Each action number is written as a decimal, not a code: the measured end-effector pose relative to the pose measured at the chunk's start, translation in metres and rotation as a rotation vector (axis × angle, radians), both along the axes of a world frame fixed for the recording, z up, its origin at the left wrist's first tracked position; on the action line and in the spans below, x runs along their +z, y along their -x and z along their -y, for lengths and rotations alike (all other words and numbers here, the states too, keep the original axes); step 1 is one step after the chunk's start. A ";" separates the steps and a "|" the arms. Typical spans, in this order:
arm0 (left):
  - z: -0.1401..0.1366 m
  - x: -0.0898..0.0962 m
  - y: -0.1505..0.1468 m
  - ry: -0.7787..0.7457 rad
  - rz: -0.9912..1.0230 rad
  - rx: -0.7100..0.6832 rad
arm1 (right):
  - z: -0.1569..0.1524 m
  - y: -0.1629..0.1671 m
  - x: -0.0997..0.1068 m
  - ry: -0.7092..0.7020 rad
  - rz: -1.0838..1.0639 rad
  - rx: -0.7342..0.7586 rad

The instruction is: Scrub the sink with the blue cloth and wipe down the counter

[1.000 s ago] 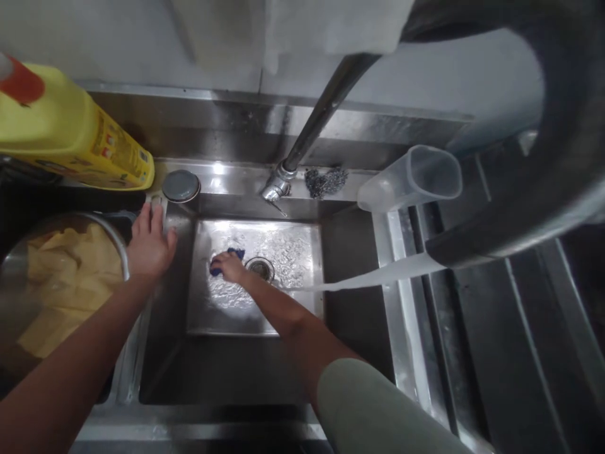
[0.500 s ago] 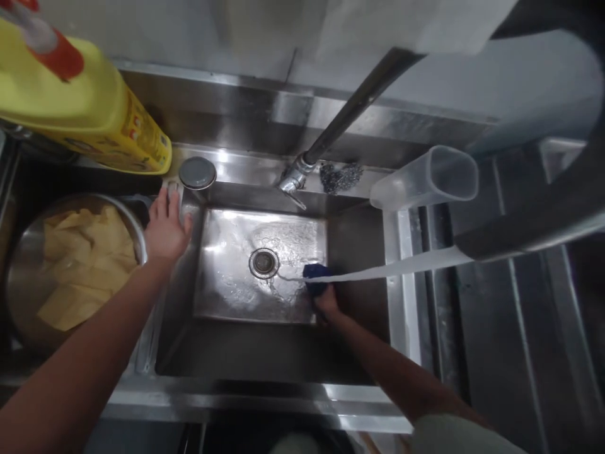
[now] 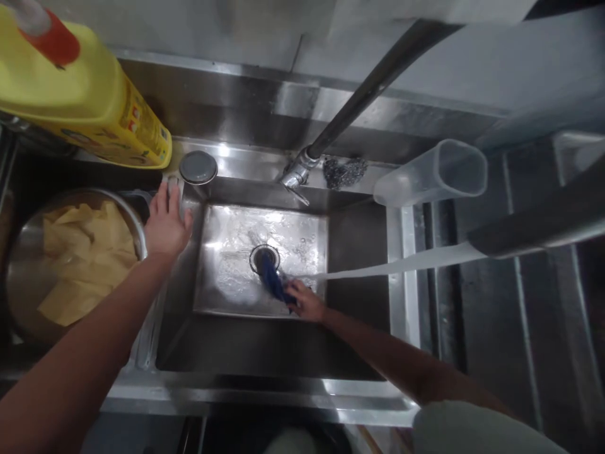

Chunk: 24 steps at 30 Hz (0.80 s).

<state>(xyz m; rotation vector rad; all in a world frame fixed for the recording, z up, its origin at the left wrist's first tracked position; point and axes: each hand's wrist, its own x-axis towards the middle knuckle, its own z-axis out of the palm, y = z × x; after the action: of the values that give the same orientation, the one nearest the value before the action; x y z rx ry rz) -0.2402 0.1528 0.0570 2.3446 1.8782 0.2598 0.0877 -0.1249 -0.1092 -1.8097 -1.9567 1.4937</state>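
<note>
Down in the metal sink (image 3: 278,348), my right hand (image 3: 306,301) grips a dark blue cloth (image 3: 276,284). The cloth trails from my fingers over the drain (image 3: 258,258). A stream of water (image 3: 401,266) runs from the faucet spout (image 3: 543,221) toward that hand. My left hand (image 3: 167,224) lies with fingers outstretched on the divider at the sink's left edge. Its fingertips touch a small pale item (image 3: 174,184) there, whose kind I cannot make out. Just beyond stands a round grey-topped container (image 3: 198,168).
A steel bowl (image 3: 142,236) with tan sheets in it stands at left, below a large yellow bottle (image 3: 108,107). Along the back ledge are the faucet valve (image 3: 297,175), a steel scourer (image 3: 344,171) and a clear plastic container (image 3: 425,176) lying tilted.
My right hand has moved left across the sink floor with the cloth, from the right side to the drain. My left hand stays where it was.
</note>
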 end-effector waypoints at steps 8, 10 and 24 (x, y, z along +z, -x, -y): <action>0.001 -0.003 -0.002 -0.040 -0.008 0.003 | -0.007 0.003 -0.035 0.053 0.024 0.421; 0.001 -0.003 -0.003 -0.055 0.000 0.009 | -0.030 0.006 -0.034 0.016 0.174 0.293; 0.003 0.001 -0.003 -0.057 -0.072 -0.024 | -0.157 -0.083 -0.014 0.077 0.766 -0.169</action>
<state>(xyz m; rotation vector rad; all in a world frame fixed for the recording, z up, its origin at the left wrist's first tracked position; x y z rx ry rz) -0.2369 0.1500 0.0585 2.4432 1.8978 0.2322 0.1707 0.0325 -0.1227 -2.7912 -1.9243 0.8929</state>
